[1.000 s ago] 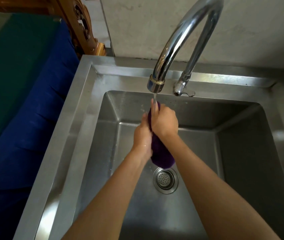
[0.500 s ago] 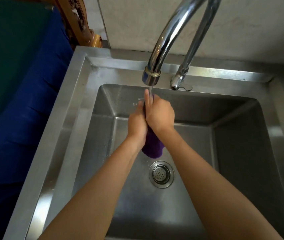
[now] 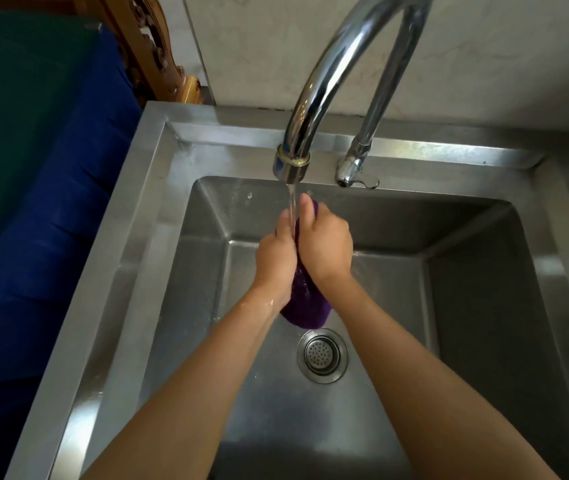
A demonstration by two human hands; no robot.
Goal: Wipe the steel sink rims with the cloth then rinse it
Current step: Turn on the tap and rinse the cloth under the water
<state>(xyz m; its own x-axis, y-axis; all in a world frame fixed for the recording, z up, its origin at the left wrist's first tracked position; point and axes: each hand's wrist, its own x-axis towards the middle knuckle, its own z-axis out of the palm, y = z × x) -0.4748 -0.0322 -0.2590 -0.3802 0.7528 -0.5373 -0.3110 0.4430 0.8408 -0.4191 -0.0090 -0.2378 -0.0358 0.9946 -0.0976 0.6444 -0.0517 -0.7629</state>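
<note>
Cloth (image 3: 305,308): dark purple, wet, bunched into a roll, lower end hanging below both grips.
Left hand (image 3: 276,259): grip closed around cloth.
Right hand (image 3: 326,245): grip closed around cloth.
Water (image 3: 291,202): thin stream falling between the grips.

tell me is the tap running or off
Running: a thin stream falls from the curved chrome tap's spout onto the purple cloth gripped in both hands.

Your cloth (image 3: 305,306) is dark purple, bunched into a wet roll that hangs upright over the basin of the steel sink (image 3: 158,188), its lower end just above the drain. The sink's broad flat rims shine, with water drops near the back left corner.
</note>
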